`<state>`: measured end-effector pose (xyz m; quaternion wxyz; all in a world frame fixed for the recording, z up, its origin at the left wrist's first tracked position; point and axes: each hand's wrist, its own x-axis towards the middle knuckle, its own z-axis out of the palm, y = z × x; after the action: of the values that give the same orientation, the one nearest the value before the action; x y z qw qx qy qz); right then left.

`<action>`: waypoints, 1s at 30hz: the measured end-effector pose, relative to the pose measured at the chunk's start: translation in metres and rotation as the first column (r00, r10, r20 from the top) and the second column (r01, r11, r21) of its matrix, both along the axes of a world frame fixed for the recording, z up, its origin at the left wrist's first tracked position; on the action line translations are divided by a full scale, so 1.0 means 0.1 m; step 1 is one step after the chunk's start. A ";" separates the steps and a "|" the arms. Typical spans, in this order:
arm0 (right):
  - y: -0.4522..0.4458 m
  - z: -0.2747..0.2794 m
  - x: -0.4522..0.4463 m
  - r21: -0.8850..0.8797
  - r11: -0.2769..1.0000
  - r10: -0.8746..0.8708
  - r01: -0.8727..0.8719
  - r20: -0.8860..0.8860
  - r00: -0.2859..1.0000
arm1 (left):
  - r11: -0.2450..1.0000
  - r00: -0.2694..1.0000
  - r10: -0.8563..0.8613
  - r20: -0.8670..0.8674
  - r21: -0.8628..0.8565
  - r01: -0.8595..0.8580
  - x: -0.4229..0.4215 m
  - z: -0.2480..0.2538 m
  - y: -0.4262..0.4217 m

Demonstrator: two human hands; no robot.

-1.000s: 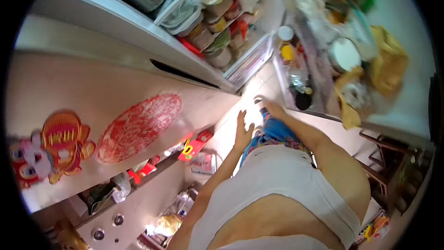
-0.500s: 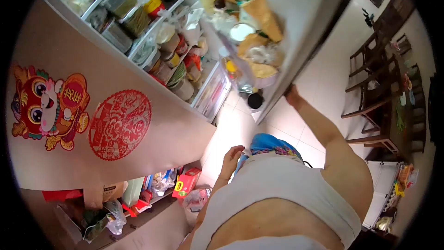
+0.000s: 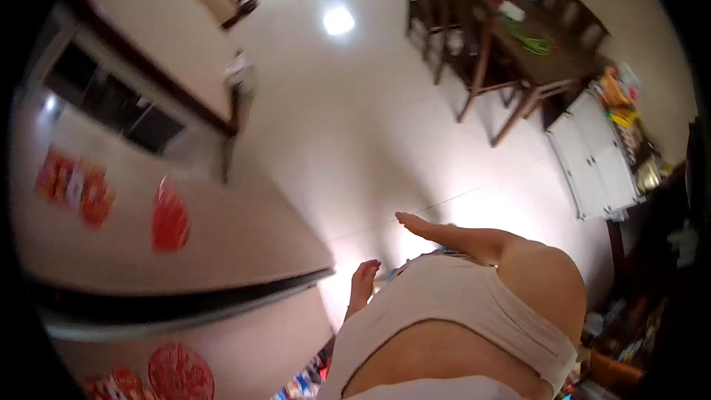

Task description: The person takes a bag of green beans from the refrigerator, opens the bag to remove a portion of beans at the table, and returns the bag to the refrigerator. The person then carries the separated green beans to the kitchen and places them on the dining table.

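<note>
My left hand (image 3: 363,281) hangs low beside my body, near the corner of the refrigerator (image 3: 222,215). Its fingers bend loosely and nothing shows in them. In front of my waist, over the tiled floor, is my right hand (image 3: 413,224), fingers stretched out and free of the refrigerator. The refrigerator stands at the left with its door swung shut or nearly so; a dark gap runs between door and body. A red decoration (image 3: 170,218) is on the door, and a round red paper-cut (image 3: 181,372) on the side panel. The shelves are hidden.
A dark wooden table (image 3: 563,59) with green stalks (image 3: 533,43) and chairs stands at the upper right. A white cabinet (image 3: 592,155) is at the right, with items on top. Colourful packages (image 3: 300,385) lie at the lower edge. A doorway frame (image 3: 148,59) is at upper left.
The refrigerator door has swung from wide open to shut or nearly shut, hiding the shelves. My right hand has left the door edge and come nearer my body. The view has turned.
</note>
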<state>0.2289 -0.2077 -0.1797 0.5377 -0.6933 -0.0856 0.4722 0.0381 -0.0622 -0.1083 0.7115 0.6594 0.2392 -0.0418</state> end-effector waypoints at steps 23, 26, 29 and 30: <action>-4.85 -0.20 3.10 0.011 0.668 -0.726 0.744 -0.210 0.655 | 0.189 0.186 -0.554 -0.812 0.095 0.977 5.58 -1.84 -2.56; -5.15 0.31 3.65 -0.056 0.703 -0.708 0.709 -0.148 0.691 | 0.185 0.423 -0.807 -0.411 0.505 0.843 6.70 -2.25 -3.38; -5.78 0.07 3.99 0.014 0.663 -0.748 0.749 -0.046 0.662 | 0.356 0.482 -0.875 -0.043 0.618 0.701 7.61 -1.56 -4.35; -5.95 0.01 4.11 -0.022 0.606 -0.795 0.795 -0.043 0.605 | 0.414 0.503 -0.864 -0.021 0.537 0.735 7.91 -1.01 -4.72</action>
<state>0.6399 -0.8031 -0.1788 0.6930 -0.6479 0.2441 0.2010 0.8291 -0.5344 -0.2097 0.4388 0.8445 -0.2015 -0.2315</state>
